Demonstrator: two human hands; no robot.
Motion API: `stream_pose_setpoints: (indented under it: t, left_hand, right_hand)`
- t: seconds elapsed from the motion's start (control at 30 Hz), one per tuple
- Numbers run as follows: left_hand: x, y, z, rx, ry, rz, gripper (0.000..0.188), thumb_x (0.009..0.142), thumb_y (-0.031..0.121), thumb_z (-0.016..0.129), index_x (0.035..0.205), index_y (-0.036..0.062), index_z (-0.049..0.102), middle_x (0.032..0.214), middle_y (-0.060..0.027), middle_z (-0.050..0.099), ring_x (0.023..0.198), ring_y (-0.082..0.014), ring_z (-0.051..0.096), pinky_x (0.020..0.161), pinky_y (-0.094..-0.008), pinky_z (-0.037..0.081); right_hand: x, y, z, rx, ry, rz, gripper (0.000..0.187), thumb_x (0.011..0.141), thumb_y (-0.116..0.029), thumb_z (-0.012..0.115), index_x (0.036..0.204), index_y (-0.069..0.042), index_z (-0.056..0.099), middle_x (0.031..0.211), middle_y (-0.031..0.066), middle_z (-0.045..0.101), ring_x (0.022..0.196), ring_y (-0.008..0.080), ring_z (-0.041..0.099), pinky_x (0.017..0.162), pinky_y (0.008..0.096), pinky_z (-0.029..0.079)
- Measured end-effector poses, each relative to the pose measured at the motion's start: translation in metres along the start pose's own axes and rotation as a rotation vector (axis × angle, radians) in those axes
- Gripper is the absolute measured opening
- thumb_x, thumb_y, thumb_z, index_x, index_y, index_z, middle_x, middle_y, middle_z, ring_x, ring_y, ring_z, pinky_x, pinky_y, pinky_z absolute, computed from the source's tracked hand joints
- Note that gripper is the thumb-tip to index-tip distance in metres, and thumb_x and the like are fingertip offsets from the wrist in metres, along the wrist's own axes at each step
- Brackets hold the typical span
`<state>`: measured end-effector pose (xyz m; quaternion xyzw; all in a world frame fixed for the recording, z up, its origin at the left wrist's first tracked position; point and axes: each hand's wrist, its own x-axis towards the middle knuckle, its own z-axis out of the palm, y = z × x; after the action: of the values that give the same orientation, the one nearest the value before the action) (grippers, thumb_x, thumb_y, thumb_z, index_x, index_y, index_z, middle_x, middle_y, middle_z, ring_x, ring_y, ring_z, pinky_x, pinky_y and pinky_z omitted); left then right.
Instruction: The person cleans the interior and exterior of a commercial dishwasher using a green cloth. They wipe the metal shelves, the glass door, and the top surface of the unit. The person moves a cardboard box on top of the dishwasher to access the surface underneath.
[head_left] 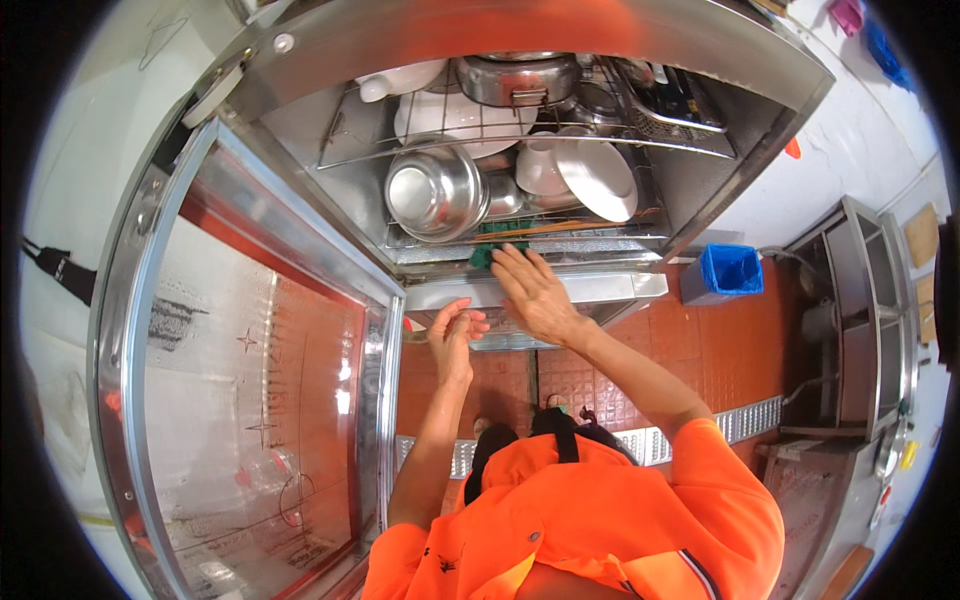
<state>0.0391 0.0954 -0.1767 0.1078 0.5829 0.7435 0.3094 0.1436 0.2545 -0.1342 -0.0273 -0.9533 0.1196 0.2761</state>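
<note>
My right hand (538,295) reaches to the front ledge of an open metal dish cabinet (690,210), its fingers laid over a dark green scouring pad (482,257). Part of the pad is hidden under the fingertips. Lower and to the left, my left hand (456,332) hovers in front of the cabinet with loosely bent fingers apart, holding nothing. Just behind the pad, thin wooden chopsticks (570,228) lie along the front of the lower rack. Steel bowls (425,190) and a white plate (597,178) stand tilted on that rack.
The cabinet's glass door (260,400) hangs open at my left. A steel pot (518,80) sits on the upper wire rack (450,150). To the right are a blue-lined bin (722,272) and a metal shelf unit (850,310). A drain grate (750,420) crosses the red tiled floor.
</note>
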Motion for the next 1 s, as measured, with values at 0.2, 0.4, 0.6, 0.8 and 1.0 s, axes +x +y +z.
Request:
stream_pose_setpoints:
  t: [0.2, 0.4, 0.6, 0.8, 1.0]
  left_hand:
    - [0.000, 0.011, -0.002, 0.036, -0.010, 0.026, 0.021, 0.095, 0.005, 0.052, 0.114, 0.0013, 0.061, 0.088, -0.0090, 0.068, 0.069, -0.0143, 0.064, 0.060, -0.0227, 0.047]
    - [-0.006, 0.002, -0.001, 0.057, -0.078, 0.015, 0.019, 0.095, 0.005, 0.052, 0.110, 0.0005, 0.064, 0.088, -0.0085, 0.068, 0.069, -0.0141, 0.064, 0.060, -0.0227, 0.047]
    - [-0.023, -0.003, -0.003, 0.070, -0.073, 0.013, 0.019, 0.095, 0.003, 0.051, 0.109, 0.0009, 0.064, 0.087, -0.0085, 0.067, 0.067, -0.0142, 0.064, 0.059, -0.0229, 0.047]
    - [-0.036, -0.007, -0.007, 0.110, -0.068, 0.026, 0.019, 0.095, 0.003, 0.052, 0.109, 0.0009, 0.064, 0.088, -0.0083, 0.067, 0.067, -0.0138, 0.064, 0.059, -0.0227, 0.047]
    - [-0.037, 0.003, 0.017, 0.156, -0.150, 0.085, 0.019, 0.096, 0.003, 0.052, 0.110, 0.0009, 0.063, 0.088, -0.0076, 0.067, 0.069, -0.0128, 0.064, 0.059, -0.0222, 0.046]
  right_hand:
    - [0.029, 0.000, 0.037, -0.106, 0.002, 0.104, 0.056, 0.088, -0.030, 0.058, 0.130, 0.005, 0.049, 0.140, 0.0209, 0.045, 0.134, 0.0363, 0.036, 0.110, 0.0515, 0.026]
    - [-0.011, 0.020, 0.015, -0.253, -0.293, 0.364, 0.073, 0.096, -0.052, 0.037, 0.144, 0.003, 0.034, 0.149, 0.0241, 0.033, 0.139, 0.0384, 0.028, 0.116, 0.0495, 0.017]
    - [-0.068, 0.072, -0.036, -0.328, -0.132, 0.413, 0.075, 0.096, -0.054, 0.041, 0.142, 0.005, 0.033, 0.148, 0.0265, 0.032, 0.141, 0.0393, 0.025, 0.118, 0.0482, 0.013]
    - [-0.006, 0.011, 0.028, -0.176, 0.027, 0.315, 0.067, 0.085, -0.037, 0.063, 0.132, 0.008, 0.046, 0.136, 0.0274, 0.047, 0.132, 0.0405, 0.040, 0.114, 0.0512, 0.024]
    - [-0.002, 0.022, 0.027, -0.182, 0.126, 0.151, 0.048, 0.084, -0.020, 0.061, 0.124, 0.006, 0.053, 0.129, 0.0215, 0.055, 0.123, 0.0355, 0.049, 0.107, 0.0489, 0.034]
